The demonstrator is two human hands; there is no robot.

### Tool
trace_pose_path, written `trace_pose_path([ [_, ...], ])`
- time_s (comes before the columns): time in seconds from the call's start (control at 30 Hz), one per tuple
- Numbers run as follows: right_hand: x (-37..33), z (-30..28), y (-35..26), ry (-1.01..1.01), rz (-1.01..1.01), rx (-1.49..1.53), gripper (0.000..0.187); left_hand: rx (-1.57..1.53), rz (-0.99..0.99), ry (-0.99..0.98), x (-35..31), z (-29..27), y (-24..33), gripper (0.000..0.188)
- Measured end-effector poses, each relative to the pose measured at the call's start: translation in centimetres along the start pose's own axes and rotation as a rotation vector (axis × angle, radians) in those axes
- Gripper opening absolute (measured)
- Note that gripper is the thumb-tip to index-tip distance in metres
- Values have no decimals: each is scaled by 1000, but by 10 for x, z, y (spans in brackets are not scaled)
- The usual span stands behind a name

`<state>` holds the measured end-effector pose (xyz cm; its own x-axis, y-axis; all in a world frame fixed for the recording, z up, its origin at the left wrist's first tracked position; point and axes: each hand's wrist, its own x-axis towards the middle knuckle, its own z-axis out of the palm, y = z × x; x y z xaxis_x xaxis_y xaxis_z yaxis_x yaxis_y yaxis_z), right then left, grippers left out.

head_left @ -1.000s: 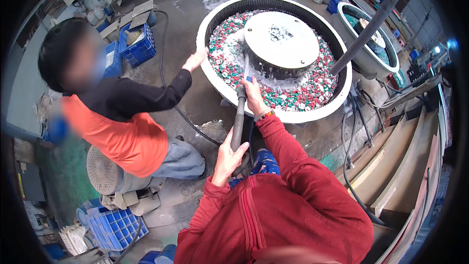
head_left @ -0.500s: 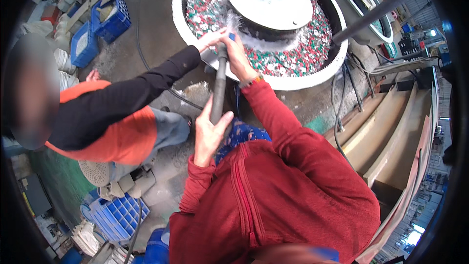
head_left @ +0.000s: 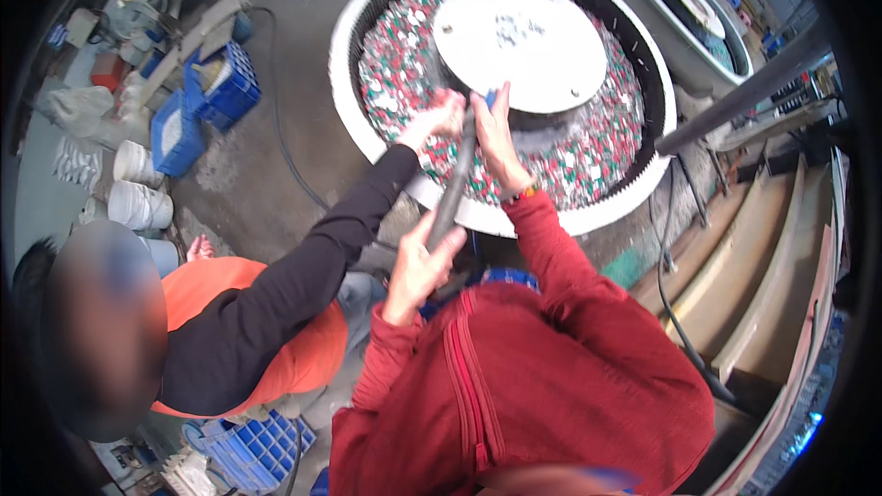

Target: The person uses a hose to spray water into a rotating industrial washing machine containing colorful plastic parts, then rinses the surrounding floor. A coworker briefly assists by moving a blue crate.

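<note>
My left hand (head_left: 423,268) is closed around the lower part of a thick grey hose (head_left: 455,188), which slants up and away over the rim of a big round tub (head_left: 441,205). At the hose's far end, my right hand (head_left: 496,140) grips it by a small blue part (head_left: 492,97); the fingers are partly hidden. A co-worker's hand (head_left: 437,118) reaches in from the left and is at the same end, touching or very close to it. Red, green and white small pieces (head_left: 395,64) fill the tub around a white round centre cover (head_left: 519,41).
The co-worker in an orange vest (head_left: 294,372) stands close on my left. Blue crates (head_left: 175,133) and white buckets (head_left: 140,207) stand at far left. A dark pole (head_left: 744,87) crosses on the right, above a channelled trough (head_left: 744,257). Another oval tub (head_left: 689,9) stands behind.
The view has shifted, so tub and co-worker sit lower and further right. White water spray at the hose end shows less now. Both my hands keep their hold on the hose.
</note>
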<state>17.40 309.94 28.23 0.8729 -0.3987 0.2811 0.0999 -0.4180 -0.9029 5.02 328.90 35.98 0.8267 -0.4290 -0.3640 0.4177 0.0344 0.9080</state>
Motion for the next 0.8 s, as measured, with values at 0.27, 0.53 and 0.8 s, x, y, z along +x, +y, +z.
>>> trace_pose_path([
  [0.27, 5, -51, 1, -66, 120, -44, 42, -25, -122, -167, 26, 7, 19, 57],
  [0.53, -12, -76, 8, 137, 209, -27, 53, 93, -110, -299, 28, 22, 22, 65],
  [0.8, -26, -68, 3, 118, 259, -74, 52, 321, 32, -266, 10, 26, 6, 66],
])
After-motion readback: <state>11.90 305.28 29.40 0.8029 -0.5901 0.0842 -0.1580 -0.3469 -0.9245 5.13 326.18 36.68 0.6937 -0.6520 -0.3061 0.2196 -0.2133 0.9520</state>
